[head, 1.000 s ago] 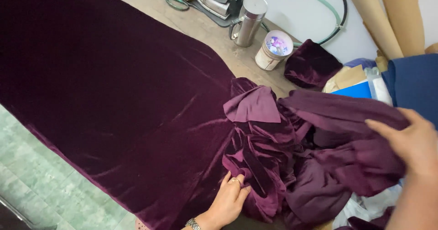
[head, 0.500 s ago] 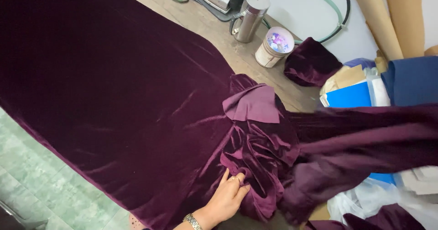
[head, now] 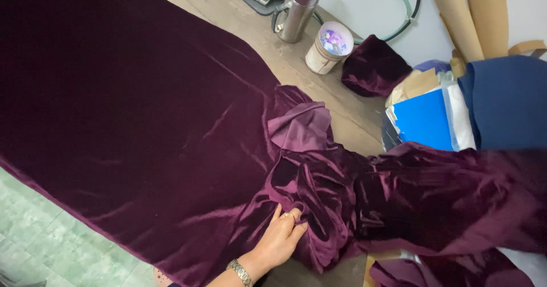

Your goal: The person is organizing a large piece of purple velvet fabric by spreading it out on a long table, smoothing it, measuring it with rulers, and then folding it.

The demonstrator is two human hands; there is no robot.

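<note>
Left hand (head: 280, 238) flat on the velvet (head: 142, 127), fingers spread and pressing down at the table's near edge, a ring on one finger and a metal watch (head: 240, 272) on the wrist; open palm, nothing gripped. Right hand out of view past the right edge, so impossible to tell how open it is or what it has hold of. Deep purple velvet spread smooth over most of the table (head: 319, 90), from the far left corner down to the near edge, then bunched into shiny folds just beside the left hand and drawn out taut toward the right, lifted over the clutter there. Bare wooden top showing only along the far edge. On that strip, a steel flask (head: 300, 9) upright, a round tin (head: 329, 46) just beside it with small bright bits on top, and a small velvet scrap (head: 373, 68) near the tin. Past the right end, a blue sheet (head: 424, 119), a navy cloth (head: 507, 102) and brown paper rolls (head: 478, 13) leaning against the wall. Pale green tiled floor (head: 40, 236) below the near left edge.
</note>
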